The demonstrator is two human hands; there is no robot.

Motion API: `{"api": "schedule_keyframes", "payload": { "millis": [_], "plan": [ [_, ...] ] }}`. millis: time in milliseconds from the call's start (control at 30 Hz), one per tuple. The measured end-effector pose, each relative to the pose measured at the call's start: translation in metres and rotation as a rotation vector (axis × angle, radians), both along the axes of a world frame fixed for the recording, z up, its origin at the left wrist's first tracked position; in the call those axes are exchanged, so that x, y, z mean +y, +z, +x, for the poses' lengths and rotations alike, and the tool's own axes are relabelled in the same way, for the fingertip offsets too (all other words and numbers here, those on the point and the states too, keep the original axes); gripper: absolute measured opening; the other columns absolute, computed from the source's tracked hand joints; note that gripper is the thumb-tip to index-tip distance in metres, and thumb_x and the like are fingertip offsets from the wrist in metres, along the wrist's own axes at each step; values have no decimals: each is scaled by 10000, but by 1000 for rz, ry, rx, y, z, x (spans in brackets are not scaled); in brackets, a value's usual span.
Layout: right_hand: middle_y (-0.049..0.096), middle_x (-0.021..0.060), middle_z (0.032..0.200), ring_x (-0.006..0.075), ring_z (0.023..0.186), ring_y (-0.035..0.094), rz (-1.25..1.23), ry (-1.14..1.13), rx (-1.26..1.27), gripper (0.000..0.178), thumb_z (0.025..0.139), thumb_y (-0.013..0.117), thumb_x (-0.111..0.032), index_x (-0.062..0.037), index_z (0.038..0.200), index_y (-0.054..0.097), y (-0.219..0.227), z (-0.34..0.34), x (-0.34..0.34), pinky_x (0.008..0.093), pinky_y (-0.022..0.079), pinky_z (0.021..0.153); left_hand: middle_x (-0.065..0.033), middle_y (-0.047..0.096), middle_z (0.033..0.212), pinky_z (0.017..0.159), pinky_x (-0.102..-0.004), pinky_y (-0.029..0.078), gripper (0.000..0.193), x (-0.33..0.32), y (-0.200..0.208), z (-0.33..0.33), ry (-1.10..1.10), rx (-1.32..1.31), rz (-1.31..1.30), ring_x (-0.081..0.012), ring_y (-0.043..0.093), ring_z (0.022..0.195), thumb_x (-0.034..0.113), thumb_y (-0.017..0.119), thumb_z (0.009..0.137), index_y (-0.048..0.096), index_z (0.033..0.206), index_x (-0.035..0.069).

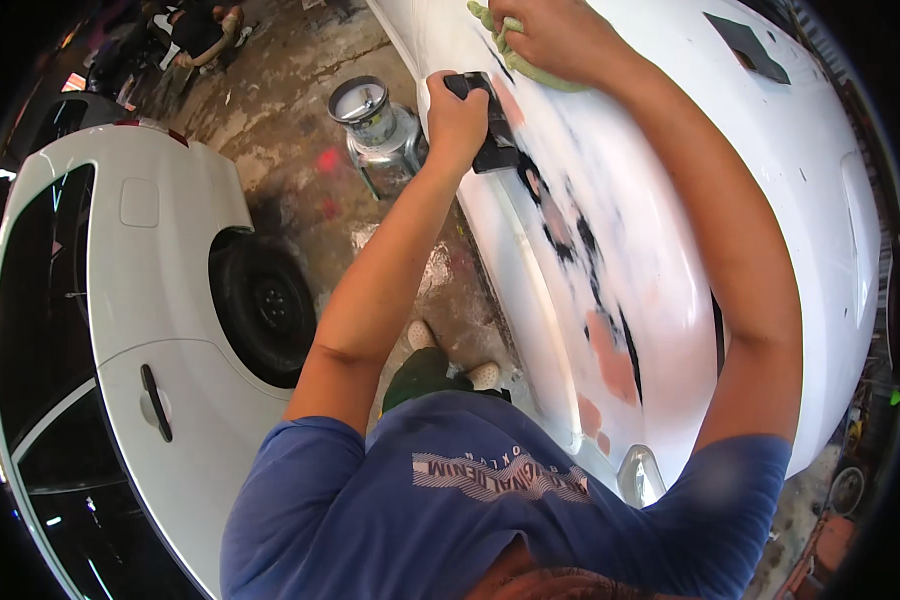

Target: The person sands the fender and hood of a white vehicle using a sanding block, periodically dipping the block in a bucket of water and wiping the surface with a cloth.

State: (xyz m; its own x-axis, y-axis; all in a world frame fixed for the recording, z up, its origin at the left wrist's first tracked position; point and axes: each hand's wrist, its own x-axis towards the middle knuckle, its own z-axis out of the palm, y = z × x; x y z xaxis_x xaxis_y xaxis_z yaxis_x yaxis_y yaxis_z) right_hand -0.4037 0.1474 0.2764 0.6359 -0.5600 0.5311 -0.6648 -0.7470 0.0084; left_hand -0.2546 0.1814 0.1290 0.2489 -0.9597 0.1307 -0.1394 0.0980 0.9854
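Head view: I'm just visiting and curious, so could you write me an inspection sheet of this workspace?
Surface: a curved white panel, patchy with pink and black.
Job's things: a black block and a green cloth, both on the panel.
Clutter: a tin and a shiny container together on the stained floor.
Grips: bare hands; the left hand is closed around the block, the right hand holds the cloth.
Cables: nothing seen.
Surroundings: a second white car on the left; another person at the far upper left; the far right edge is too dim to detail.
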Motion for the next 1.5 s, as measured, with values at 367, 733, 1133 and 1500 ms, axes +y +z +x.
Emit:
{"api": "schedule_keyframes", "payload": {
  "millis": [367,733,1133,1500],
  "plan": [
    [676,188,926,412,930,620,-7,13,31,120,762,620,-93,-46,835,702,0,1,-4,524,488,847,-265,664,1025,800,-438,556,509,-6,-21,-1,4,-13,-54,-352,694,871,162,581,868,393,1313,1],
    [663,176,955,393,958,604,28,-67,69,128,779,620,-102,-60,867,703,1,-11,4,517,478,861,-182,602,1087,790,-342,546,497,34,-18,-24,-47,70,34,-226,645,877,102,610,873,410,1316,-2],
    [636,125,975,345,993,587,8,-24,66,136,796,632,-117,-58,908,682,-2,-18,-5,467,465,873,-191,619,1059,828,-373,536,528,51,-10,-26,-128,124,18,-251,647,926,168,627,881,410,1337,14],
    [625,107,1222,331,1131,582,9,-118,175,234,782,677,-84,-81,1015,667,1,-7,6,453,499,958,-153,631,1152,839,-335,546,619,-76,-18,132,-208,254,-182,-195,640,956,125,671,911,383,1443,-8]
  ]
}}
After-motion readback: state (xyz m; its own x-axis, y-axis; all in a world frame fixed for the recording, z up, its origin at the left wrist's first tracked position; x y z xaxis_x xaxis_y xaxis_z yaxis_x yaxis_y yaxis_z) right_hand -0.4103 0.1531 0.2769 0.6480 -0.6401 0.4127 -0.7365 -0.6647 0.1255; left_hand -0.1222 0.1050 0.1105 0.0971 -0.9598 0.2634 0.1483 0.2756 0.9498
